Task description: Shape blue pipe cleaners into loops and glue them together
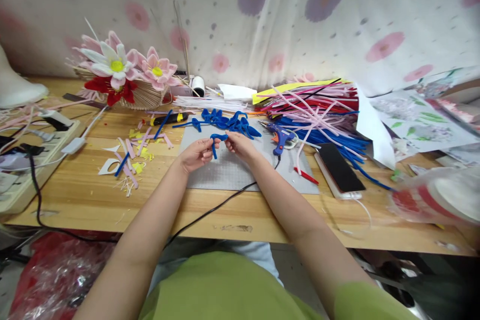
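Observation:
A short, bent blue pipe cleaner (218, 137) is stretched between my two hands, above the grey cutting mat (213, 177). My left hand (198, 154) pinches its left part, and one end hangs down beside the fingers. At its right end, my right hand (240, 145) closes thumb and fingers on it. Just beyond my hands lie several looped blue pipe cleaner pieces (219, 119) on the mat. To the right of them rests a blue-purple glue gun (281, 139) with an orange trigger, its black cord (225, 202) running under my right forearm.
Pipe cleaner bundles (318, 110) lie at the back right, with a phone (341, 170) on a white block nearer. Red-handled tweezers or a pen-like red tool (306, 176) lies on the mat. Scraps (129, 162) litter the left, near fuzzy flowers (116, 65) and a power strip (41, 160).

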`<action>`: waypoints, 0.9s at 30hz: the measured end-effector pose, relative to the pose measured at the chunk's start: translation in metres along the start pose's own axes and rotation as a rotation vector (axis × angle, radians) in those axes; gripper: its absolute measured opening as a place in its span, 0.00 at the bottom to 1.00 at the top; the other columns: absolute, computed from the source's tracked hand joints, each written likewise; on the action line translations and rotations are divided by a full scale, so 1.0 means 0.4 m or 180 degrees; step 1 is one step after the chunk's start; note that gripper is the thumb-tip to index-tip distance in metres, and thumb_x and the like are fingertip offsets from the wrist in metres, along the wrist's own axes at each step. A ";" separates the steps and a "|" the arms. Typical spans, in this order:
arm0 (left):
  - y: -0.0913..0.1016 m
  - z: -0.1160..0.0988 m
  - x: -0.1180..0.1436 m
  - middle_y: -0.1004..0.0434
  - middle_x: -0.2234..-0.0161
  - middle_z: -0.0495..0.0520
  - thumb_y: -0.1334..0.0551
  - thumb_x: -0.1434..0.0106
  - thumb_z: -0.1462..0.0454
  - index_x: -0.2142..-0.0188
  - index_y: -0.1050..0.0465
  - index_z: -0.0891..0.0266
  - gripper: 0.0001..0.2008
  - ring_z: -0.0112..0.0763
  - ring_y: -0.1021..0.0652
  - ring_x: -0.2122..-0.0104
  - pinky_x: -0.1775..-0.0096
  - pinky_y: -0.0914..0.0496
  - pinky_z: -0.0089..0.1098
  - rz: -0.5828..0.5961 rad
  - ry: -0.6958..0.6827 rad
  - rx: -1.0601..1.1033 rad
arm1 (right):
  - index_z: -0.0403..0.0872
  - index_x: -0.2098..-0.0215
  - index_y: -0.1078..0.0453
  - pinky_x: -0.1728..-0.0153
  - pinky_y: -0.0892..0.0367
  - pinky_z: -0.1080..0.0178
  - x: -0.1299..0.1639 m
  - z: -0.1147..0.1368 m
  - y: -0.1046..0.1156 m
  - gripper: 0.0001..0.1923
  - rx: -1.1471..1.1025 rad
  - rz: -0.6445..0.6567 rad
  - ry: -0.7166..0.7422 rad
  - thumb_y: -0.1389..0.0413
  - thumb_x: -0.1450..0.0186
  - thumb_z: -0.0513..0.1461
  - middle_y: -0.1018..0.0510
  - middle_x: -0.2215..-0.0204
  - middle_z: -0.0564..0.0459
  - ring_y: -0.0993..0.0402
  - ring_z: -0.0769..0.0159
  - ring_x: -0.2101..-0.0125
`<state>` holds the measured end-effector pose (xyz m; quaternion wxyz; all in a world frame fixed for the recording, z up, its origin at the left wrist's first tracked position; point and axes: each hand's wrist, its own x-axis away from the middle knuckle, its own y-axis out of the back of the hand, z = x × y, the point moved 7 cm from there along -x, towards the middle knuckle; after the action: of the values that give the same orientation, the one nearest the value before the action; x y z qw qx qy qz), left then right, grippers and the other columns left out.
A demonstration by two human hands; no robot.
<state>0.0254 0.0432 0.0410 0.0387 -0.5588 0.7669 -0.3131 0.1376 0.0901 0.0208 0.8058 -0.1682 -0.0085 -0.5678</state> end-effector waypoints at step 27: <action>0.037 -0.113 -0.113 0.22 0.65 0.53 0.44 0.43 0.54 0.62 0.25 0.56 0.15 0.36 0.25 0.65 0.66 0.37 0.31 -0.1600 -0.0833 -0.5025 | 0.44 0.72 0.34 0.82 0.42 0.72 -0.047 0.048 0.122 0.05 0.1177 -0.0140 0.0286 0.49 0.47 0.32 0.33 0.84 0.60 0.39 0.78 0.85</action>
<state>0.0113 0.1055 0.0564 -0.3461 -0.6079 0.6029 0.3837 0.1793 0.1271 0.0224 0.8099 0.0085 -0.0803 -0.5810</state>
